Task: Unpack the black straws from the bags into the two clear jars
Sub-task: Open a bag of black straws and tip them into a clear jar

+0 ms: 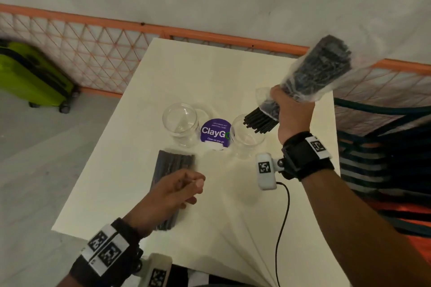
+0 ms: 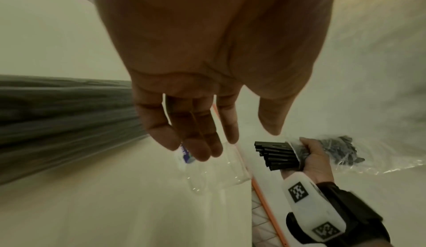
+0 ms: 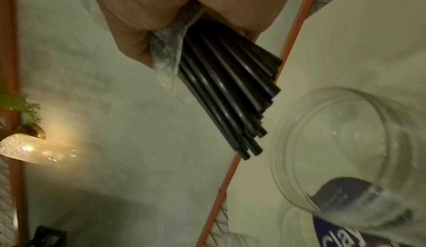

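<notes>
Straw tips over R jar rim, prob. just clear; R grip round bag.

Readable on a round purple sticker lying on the surface between two clear jars: "ClayG" in large white letters, the rest hidden behind the right jar. Above it two small lines, blurred, seemingly "Let's keep our pantries clean"; below it "Clean as you go". From the right wrist view, part of the same sticker with "clay" turned sideways. On the wristbands and wrist cameras only black-and-white square code markers, no letters. Nothing else legible.
</notes>
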